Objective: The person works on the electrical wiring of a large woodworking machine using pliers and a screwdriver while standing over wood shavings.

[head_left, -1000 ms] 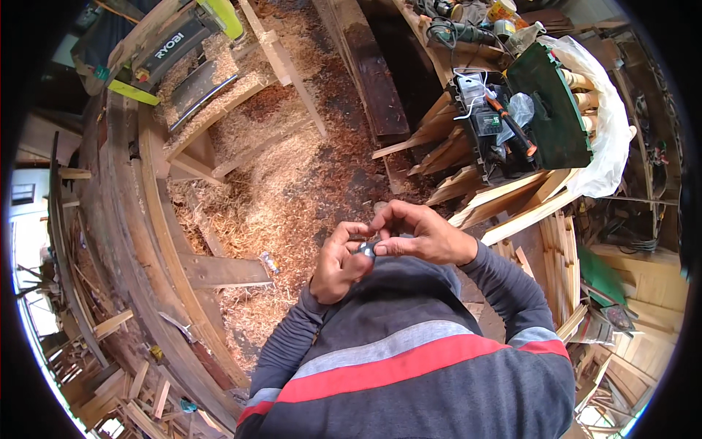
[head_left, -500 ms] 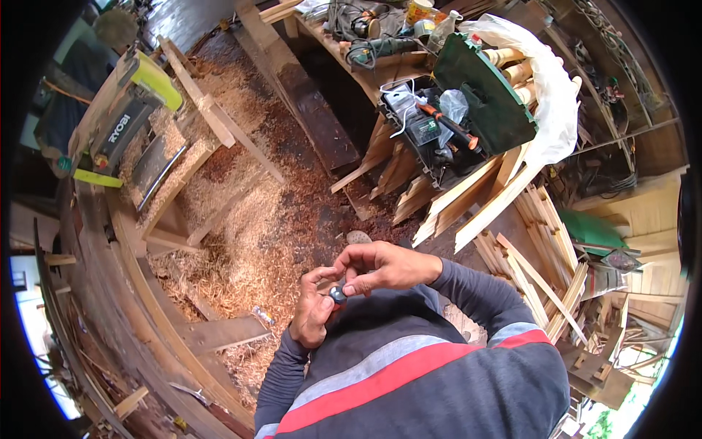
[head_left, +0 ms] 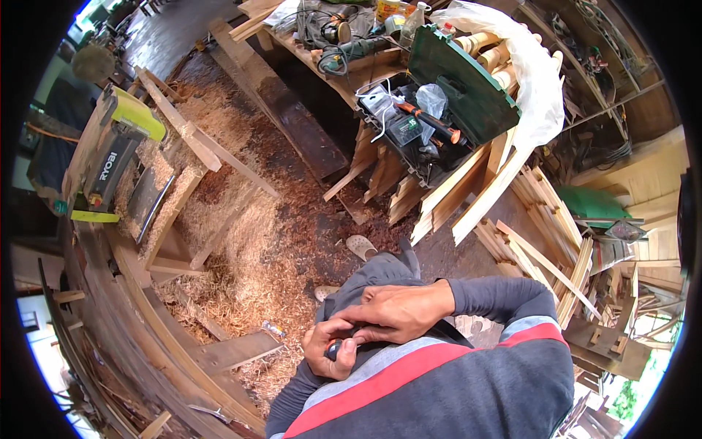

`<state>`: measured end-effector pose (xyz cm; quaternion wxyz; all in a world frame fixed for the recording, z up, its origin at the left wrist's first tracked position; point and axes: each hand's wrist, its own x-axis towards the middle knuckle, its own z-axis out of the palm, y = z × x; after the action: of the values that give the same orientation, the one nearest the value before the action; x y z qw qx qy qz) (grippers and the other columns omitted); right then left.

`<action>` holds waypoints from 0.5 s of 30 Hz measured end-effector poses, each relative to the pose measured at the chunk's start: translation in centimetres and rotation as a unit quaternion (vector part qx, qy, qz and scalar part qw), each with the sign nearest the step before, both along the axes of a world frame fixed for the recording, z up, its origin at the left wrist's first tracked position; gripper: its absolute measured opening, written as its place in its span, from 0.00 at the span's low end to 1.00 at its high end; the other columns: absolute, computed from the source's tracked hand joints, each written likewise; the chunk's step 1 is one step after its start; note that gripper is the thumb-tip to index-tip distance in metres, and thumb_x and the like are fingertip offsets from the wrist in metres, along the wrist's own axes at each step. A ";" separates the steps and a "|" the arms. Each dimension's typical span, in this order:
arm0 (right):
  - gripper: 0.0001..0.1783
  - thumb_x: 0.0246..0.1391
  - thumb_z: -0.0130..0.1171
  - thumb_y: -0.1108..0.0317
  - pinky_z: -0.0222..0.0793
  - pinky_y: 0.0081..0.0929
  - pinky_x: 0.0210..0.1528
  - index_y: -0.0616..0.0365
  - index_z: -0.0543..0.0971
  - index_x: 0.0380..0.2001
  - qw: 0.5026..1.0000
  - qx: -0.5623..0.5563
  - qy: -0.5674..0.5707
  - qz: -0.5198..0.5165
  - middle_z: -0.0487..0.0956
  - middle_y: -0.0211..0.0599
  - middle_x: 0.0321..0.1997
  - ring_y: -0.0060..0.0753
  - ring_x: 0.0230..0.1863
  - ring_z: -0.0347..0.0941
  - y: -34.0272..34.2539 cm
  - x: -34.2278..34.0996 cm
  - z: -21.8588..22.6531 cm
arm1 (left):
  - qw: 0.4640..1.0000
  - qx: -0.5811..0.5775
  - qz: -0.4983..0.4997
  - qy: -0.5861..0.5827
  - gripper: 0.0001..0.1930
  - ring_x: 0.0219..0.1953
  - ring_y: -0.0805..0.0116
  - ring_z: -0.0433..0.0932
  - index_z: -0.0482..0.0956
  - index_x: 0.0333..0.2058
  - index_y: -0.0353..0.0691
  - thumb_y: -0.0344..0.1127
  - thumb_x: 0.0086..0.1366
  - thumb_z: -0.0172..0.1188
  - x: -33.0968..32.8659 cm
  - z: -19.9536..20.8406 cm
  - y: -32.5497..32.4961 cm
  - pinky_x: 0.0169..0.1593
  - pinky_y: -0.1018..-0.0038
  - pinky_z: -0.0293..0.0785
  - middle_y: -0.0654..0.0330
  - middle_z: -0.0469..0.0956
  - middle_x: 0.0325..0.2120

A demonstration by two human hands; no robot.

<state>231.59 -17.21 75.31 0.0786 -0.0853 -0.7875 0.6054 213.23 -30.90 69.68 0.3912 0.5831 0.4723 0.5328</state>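
Close against my chest, my left hand (head_left: pixel 319 348) is closed around a small dark object (head_left: pixel 334 350) with a rounded, shiny end. Its kind does not show. Fingers cover most of it. My right hand (head_left: pixel 401 310) comes in from the right with its back up. Its fingers are bent and pressed together, and the fingertips meet the left hand just beside the dark object. Whatever lies between the right fingertips is hidden.
A green toolbox (head_left: pixel 468 91) stands open ahead on wooden boards, holding an orange-and-black hammer (head_left: pixel 431 123). At left is a green-and-black planer machine (head_left: pixel 117 164). Wood shavings (head_left: pixel 248 241) cover the floor. Stacked timber (head_left: pixel 545 219) lies at right, and a cluttered bench (head_left: pixel 314 47) stands ahead.
Both hands have come lower and nearer my body. The right hand has turned its back upward and closed in over the left. My legs and shoes now show more below.
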 end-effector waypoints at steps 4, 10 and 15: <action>0.12 0.66 0.52 0.59 0.61 0.41 0.47 0.57 0.72 0.38 0.997 0.072 -0.007 0.014 0.75 0.43 0.23 0.47 0.30 0.72 0.2 0.2 0.4 | 0.981 -0.113 0.079 -0.134 0.14 0.25 0.78 0.73 0.71 0.41 0.32 0.33 0.59 0.60 0.4 0.7 -1.0 0.30 0.80 0.69 0.58 0.77 0.28; 0.14 0.67 0.49 0.59 0.58 0.42 0.50 0.55 0.71 0.29 0.989 0.128 -0.056 0.038 0.72 0.41 0.21 0.45 0.29 0.72 0.8 2.3 -0.4 | 0.983 -0.162 0.067 -0.048 0.12 0.26 0.79 0.75 0.74 0.40 0.33 0.29 0.56 0.61 -0.1 2.2 -0.4 0.34 0.80 0.73 0.61 0.76 0.30; 0.10 0.67 0.49 0.62 0.68 0.37 0.41 0.56 0.75 0.37 0.965 0.219 -0.143 -0.002 0.77 0.39 0.26 0.41 0.30 0.76 1.7 6.3 -2.5 | 0.960 -0.113 0.219 0.132 0.08 0.21 0.73 0.74 0.78 0.33 0.36 0.34 0.60 0.56 -3.9 -0.1 -4.8 0.28 0.79 0.71 0.62 0.75 0.21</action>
<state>237.86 -15.47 72.81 -0.0173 -0.1533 -0.9035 0.3998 209.30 -35.66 69.54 0.2625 0.4828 0.6929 0.4668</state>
